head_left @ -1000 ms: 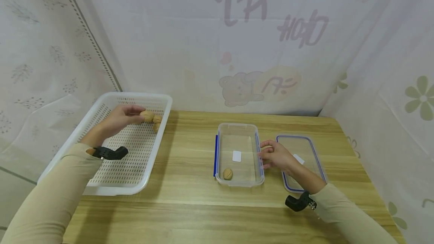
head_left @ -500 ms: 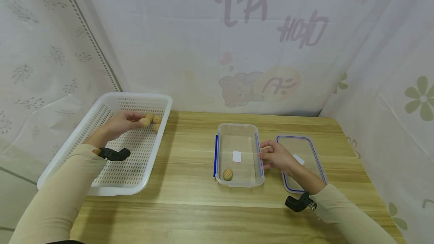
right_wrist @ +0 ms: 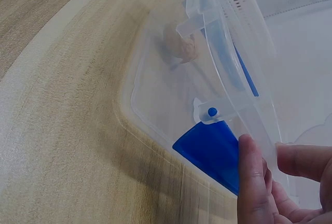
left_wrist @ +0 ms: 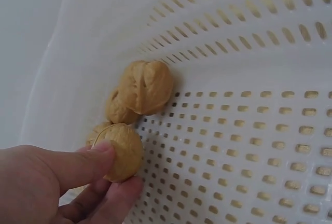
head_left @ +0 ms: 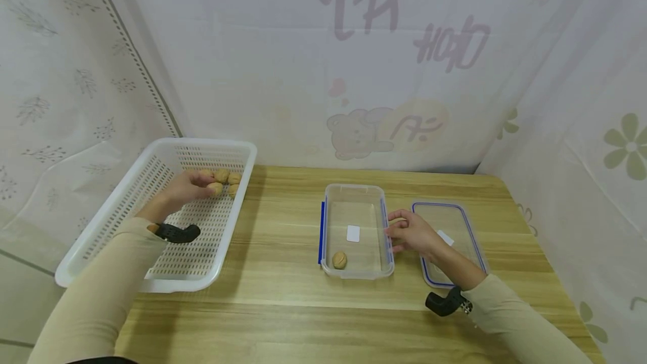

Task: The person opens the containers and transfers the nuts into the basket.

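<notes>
Lower now than a second ago, the left hand (head_left: 189,186) has carried its walnut (left_wrist: 120,151) down among the other walnuts (left_wrist: 147,86) at the far corner of the white perforated basket (head_left: 126,206); the right hand has not shifted.

On the wooden desk (head_left: 283,308), the basket sits at the left, overhanging the edge. Near the middle stands a clear plastic container (head_left: 356,206) with blue clips, and just beside it to the right lies its clear lid (head_left: 467,223) with a blue rim. The right hand (head_left: 411,233) rests on the container's right wall, thumb and fingers curled round its rim. The left hand pinches the walnut between thumb and fingers, touching the pile. One walnut (head_left: 339,259) lies in the container's near end.
</notes>
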The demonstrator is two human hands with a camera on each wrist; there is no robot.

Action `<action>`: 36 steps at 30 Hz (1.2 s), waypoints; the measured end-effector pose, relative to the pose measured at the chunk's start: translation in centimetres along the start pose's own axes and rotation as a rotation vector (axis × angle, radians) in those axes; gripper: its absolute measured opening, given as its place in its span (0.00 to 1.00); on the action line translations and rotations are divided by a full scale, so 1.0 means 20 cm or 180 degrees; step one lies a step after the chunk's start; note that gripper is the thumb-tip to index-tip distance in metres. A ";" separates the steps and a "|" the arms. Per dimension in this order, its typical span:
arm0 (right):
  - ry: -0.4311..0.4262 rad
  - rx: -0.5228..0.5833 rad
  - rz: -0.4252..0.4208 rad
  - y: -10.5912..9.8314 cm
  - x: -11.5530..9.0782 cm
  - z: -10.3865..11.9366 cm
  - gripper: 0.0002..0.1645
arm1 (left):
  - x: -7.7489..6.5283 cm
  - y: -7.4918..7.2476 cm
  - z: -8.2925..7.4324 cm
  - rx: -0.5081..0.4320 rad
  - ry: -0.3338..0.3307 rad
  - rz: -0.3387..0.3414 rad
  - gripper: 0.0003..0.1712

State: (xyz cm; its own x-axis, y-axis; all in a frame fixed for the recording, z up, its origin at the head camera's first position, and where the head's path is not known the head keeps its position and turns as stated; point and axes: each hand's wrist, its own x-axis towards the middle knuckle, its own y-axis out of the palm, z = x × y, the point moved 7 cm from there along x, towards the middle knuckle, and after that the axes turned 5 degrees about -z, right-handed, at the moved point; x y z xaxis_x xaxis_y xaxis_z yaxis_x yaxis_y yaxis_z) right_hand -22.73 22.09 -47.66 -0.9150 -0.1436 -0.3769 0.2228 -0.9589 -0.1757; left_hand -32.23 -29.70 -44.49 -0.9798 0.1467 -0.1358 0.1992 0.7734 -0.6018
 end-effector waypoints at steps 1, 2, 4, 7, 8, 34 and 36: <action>0.0000 -0.0002 -0.0004 0.00 0.00 0.00 0.24 | 0.00 0.00 0.00 -0.0032 -0.0009 0.0006 0.26; 0.0000 -0.0007 -0.0007 0.00 0.00 0.00 0.24 | 0.01 0.01 0.01 -0.0047 -0.0007 0.0005 0.26; 0.0000 -0.0010 -0.0015 0.00 0.00 0.00 0.24 | 0.01 0.02 0.03 -0.0108 -0.0001 0.0002 0.26; 0.0005 -0.0016 -0.0022 0.00 0.00 0.00 0.24 | 0.02 0.02 0.04 -0.0121 -0.0026 -0.0035 0.26; 0.0007 -0.0018 -0.0022 0.00 0.00 0.00 0.24 | 0.03 0.02 0.05 -0.0100 -0.0038 -0.0048 0.26; 0.0032 -0.0034 -0.0045 0.00 0.00 0.00 0.25 | 0.02 0.05 0.04 -0.0088 -0.0147 0.0119 0.29; 0.0028 -0.0040 -0.0048 0.00 0.00 0.00 0.25 | 0.02 0.04 0.04 -0.0097 -0.0112 0.0120 0.30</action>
State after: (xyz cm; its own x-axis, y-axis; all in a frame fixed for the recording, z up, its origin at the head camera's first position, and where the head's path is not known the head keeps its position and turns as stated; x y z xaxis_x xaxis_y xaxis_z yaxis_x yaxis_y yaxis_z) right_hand -22.72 22.08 -47.64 -0.9154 -0.1269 -0.3820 0.2132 -0.9578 -0.1927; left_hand -32.48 -29.39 -45.64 -0.9704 0.1546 -0.1856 0.2347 0.7862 -0.5716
